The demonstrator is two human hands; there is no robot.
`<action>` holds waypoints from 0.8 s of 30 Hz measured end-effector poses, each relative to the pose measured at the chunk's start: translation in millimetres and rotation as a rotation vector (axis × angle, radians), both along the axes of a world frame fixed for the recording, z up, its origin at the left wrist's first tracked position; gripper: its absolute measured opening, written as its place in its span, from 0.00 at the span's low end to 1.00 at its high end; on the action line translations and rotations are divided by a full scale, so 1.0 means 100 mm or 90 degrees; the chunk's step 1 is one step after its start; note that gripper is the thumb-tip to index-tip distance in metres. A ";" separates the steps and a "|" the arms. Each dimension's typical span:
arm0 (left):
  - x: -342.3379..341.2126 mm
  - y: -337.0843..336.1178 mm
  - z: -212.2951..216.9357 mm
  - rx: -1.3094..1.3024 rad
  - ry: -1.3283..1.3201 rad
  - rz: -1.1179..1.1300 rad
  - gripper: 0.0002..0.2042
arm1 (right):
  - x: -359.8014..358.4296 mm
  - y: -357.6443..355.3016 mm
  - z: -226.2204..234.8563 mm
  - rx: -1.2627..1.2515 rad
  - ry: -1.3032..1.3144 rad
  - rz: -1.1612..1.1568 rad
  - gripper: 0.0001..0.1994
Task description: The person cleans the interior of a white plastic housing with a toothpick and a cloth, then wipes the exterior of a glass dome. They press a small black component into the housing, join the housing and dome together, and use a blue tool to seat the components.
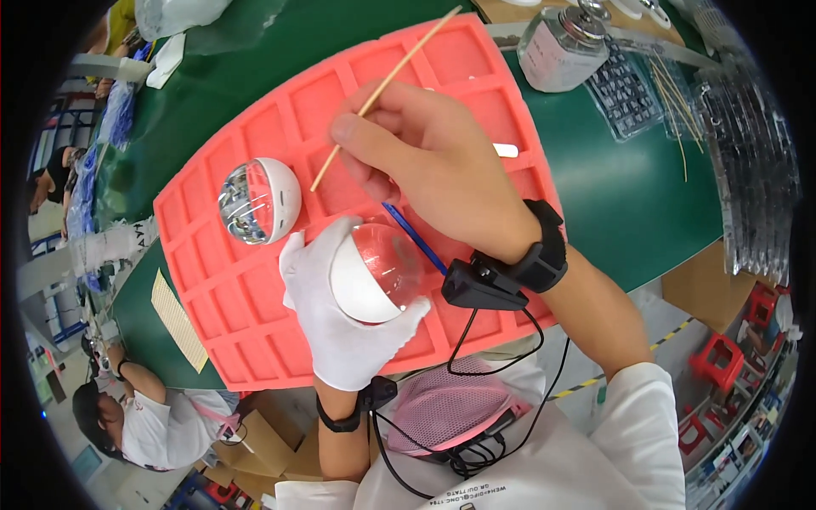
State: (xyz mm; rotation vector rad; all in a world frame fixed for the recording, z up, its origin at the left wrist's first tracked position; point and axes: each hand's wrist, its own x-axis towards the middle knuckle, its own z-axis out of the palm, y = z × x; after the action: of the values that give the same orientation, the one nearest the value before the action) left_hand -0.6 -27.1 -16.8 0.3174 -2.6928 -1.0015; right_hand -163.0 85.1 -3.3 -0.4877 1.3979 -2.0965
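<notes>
My left hand point(333, 319), in a white glove, is closed around a white plastic housing with a clear dome point(374, 272). Bare-skinned, my right hand point(425, 157) pinches a thin wooden stick point(387, 85) between thumb and fingers, slanting above the pink foam tray point(191, 246). A second white housing with a shiny clear dome point(260, 201) rests on the tray, left of both hands. Between my hands lies a blue pen-like rod point(415, 238), partly hidden beneath the right one. To the right of my right hand is a small white piece point(506, 150).
A glass jar with a metal top point(561, 49) stands at the back right of the green table point(612, 191). Beside it are a tray of dark small parts point(623, 89) and several wooden sticks point(676, 102). Stacked clear trays point(748, 170) are far right. A co-worker point(161, 416) sits at lower left.
</notes>
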 end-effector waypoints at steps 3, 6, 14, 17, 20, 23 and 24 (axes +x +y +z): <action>-0.02 0.03 -0.03 0.012 0.040 -0.006 0.47 | -0.02 -0.01 -0.01 0.018 0.024 -0.024 0.09; -0.03 0.05 -0.07 0.013 0.077 -0.015 0.47 | -0.02 -0.02 -0.05 0.029 0.049 -0.031 0.10; -0.02 0.08 -0.06 0.066 0.038 0.052 0.46 | -0.02 -0.03 -0.06 0.046 0.048 -0.046 0.13; -0.02 0.08 -0.05 0.050 0.024 0.047 0.46 | -0.03 -0.03 -0.07 0.051 0.059 -0.036 0.15; 0.00 0.08 -0.05 0.031 0.024 0.054 0.47 | 0.00 0.02 0.03 0.021 0.045 0.034 0.14; 0.01 0.07 -0.08 0.049 0.020 0.059 0.47 | 0.02 0.01 0.03 0.016 0.095 0.126 0.14; 0.02 0.08 -0.11 0.076 0.030 0.086 0.47 | 0.03 -0.01 0.02 0.052 0.174 0.171 0.13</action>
State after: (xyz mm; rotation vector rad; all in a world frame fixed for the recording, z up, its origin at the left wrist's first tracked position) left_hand 1.5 -19.3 -27.4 0.4859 -2.5372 -1.1175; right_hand -160.3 84.1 -1.2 -0.9017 1.4682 -1.8003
